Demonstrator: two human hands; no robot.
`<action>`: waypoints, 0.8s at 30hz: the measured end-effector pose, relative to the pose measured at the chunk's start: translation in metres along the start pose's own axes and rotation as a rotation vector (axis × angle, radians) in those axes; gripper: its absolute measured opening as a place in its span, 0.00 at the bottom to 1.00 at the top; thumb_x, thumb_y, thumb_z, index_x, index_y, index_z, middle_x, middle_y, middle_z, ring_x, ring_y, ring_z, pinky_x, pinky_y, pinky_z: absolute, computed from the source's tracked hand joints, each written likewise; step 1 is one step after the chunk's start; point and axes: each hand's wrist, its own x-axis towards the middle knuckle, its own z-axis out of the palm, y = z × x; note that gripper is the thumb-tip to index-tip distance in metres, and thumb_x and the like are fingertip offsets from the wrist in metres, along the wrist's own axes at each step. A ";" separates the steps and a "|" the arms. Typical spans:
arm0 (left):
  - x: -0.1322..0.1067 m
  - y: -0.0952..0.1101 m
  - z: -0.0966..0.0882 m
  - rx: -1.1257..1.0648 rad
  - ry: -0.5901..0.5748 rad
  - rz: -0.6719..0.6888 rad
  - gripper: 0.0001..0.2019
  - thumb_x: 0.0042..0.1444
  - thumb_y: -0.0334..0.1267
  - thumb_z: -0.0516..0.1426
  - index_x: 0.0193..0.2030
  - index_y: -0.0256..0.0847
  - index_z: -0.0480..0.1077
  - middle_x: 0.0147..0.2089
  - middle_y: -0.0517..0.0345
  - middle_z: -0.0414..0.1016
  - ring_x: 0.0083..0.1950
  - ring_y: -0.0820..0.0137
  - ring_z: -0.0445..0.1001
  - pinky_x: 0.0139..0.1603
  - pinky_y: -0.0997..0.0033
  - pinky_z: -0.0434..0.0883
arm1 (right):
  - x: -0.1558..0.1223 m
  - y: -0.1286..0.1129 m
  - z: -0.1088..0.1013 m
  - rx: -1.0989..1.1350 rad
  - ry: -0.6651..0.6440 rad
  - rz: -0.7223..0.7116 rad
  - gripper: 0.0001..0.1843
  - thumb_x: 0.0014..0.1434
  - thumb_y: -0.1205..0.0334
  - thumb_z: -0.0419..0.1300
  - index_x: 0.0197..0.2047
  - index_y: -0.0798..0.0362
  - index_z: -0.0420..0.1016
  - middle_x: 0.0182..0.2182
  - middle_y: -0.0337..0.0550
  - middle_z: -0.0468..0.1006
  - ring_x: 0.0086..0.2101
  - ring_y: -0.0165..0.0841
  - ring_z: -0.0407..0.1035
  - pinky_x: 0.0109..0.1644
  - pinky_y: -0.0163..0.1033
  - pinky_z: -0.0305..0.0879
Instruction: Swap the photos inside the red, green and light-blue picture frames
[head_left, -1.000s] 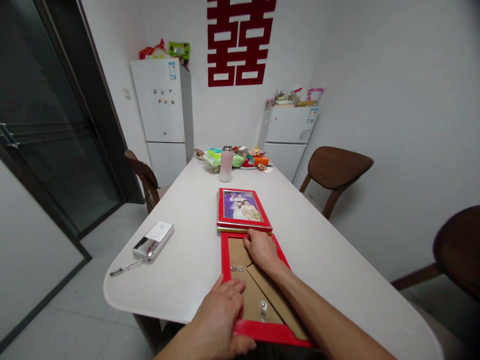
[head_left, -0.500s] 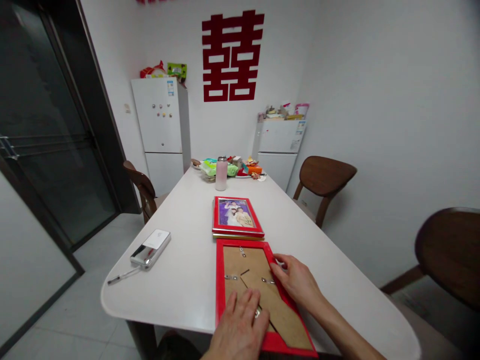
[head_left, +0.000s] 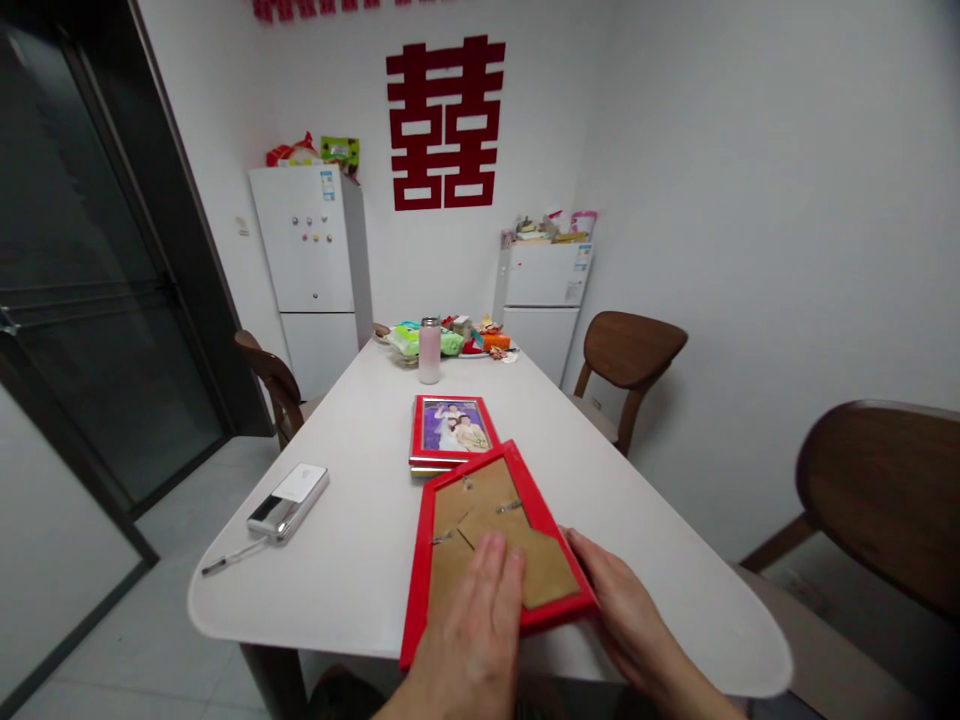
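Note:
A red picture frame [head_left: 421, 560] is tilted up off the table with its brown backing board [head_left: 551, 560] facing me. Small metal clips show on the board, and dark slits run across it. My left hand [head_left: 480, 610] lies flat on the backing, fingers stretched out. At the frame's right edge, my right hand [head_left: 619, 600] grips the border, its fingertips hidden underneath. Just beyond, a stack of framed photos [head_left: 455, 425] lies face up, a picture of people on top. The raised frame's far corner overlaps the near edge of that stack.
On the white table [head_left: 337, 560], a silver power bank [head_left: 289, 503] with a short cable lies to the left. A pink bottle [head_left: 430, 355] stands farther back, before a pile of colourful packages [head_left: 457, 338]. Wooden chairs [head_left: 634, 350] line the right side.
The red frame has come up off the table and tilted, its right side raised. My right hand has shifted from the edge's top to a hold around it. The view has turned slightly.

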 end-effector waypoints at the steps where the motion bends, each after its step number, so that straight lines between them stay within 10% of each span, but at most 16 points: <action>1: 0.000 0.001 -0.008 -0.069 0.114 -0.020 0.29 0.48 0.25 0.44 0.60 0.30 0.42 0.62 0.44 0.42 0.62 0.61 0.41 0.59 0.59 0.50 | -0.004 0.003 0.008 0.044 -0.038 0.027 0.21 0.51 0.52 0.52 0.45 0.55 0.66 0.34 0.47 0.76 0.32 0.35 0.71 0.37 0.40 0.66; 5: 0.001 0.009 -0.018 -0.503 0.481 -0.189 0.24 0.55 0.34 0.43 0.59 0.37 0.43 0.58 0.51 0.56 0.57 0.64 0.58 0.54 0.65 0.60 | -0.014 0.022 0.044 0.262 -0.172 0.114 0.22 0.52 0.52 0.52 0.46 0.56 0.64 0.37 0.49 0.75 0.34 0.35 0.71 0.37 0.41 0.66; 11: 0.009 0.015 -0.009 -1.068 0.667 -0.233 0.28 0.53 0.39 0.51 0.59 0.38 0.44 0.56 0.50 0.59 0.54 0.63 0.61 0.53 0.67 0.61 | -0.011 0.017 0.043 0.459 0.016 -0.098 0.31 0.45 0.60 0.60 0.53 0.48 0.56 0.39 0.38 0.75 0.37 0.33 0.70 0.40 0.36 0.67; 19: 0.038 0.007 0.015 -1.348 0.225 -0.126 0.29 0.44 0.28 0.56 0.54 0.41 0.54 0.51 0.55 0.66 0.49 0.63 0.66 0.46 0.68 0.67 | 0.025 -0.031 -0.070 -0.062 0.250 -0.021 0.34 0.45 0.64 0.58 0.56 0.55 0.53 0.24 0.41 0.78 0.23 0.35 0.72 0.25 0.38 0.68; 24: 0.064 0.004 0.060 -0.866 0.117 -0.166 0.26 0.44 0.28 0.54 0.53 0.42 0.55 0.50 0.57 0.67 0.46 0.66 0.68 0.42 0.72 0.68 | 0.057 -0.040 -0.117 -0.615 0.350 -0.086 0.26 0.48 0.62 0.53 0.52 0.62 0.61 0.26 0.45 0.78 0.24 0.34 0.72 0.27 0.36 0.67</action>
